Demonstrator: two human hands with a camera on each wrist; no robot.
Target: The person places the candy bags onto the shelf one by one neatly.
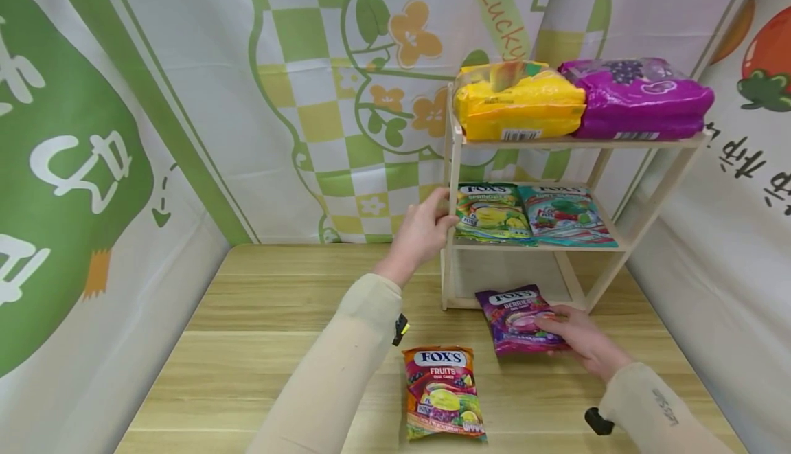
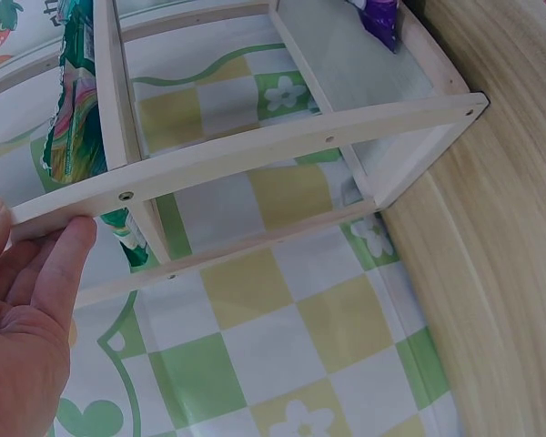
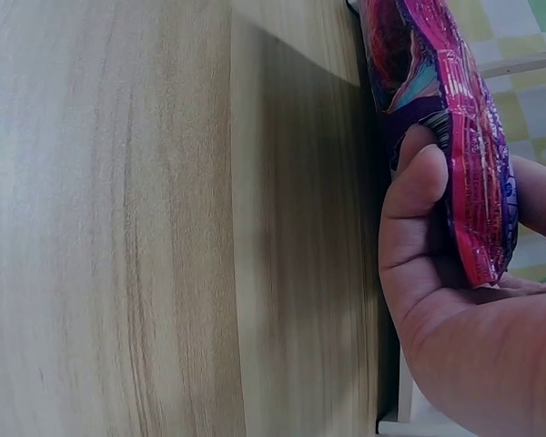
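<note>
My left hand [image 1: 419, 235] grips the left front post [image 2: 227, 159] of a small wooden shelf rack [image 1: 513, 277], thumb on one side and fingers on the other. In my right hand [image 1: 587, 344] is a purple Fox's Berries candy bag [image 1: 519, 320], pinched at its right side between thumb and fingers. The bag is tilted, its top edge at the front of the bottom shelf. Seen from the right wrist, the bag [image 3: 473, 173] is edge-on above the wooden table. An orange-red Fox's Fruits candy bag [image 1: 441, 395] lies face up on the table, between the forearms.
On the middle shelf lie a yellow-green Fox's bag [image 1: 491, 213] and a teal Fox's bag [image 1: 568, 215], side by side. A yellow pack [image 1: 519, 107] and a purple pack [image 1: 643, 100] sit on top. Printed fabric walls [image 1: 321, 35] surround the table [image 1: 247, 371].
</note>
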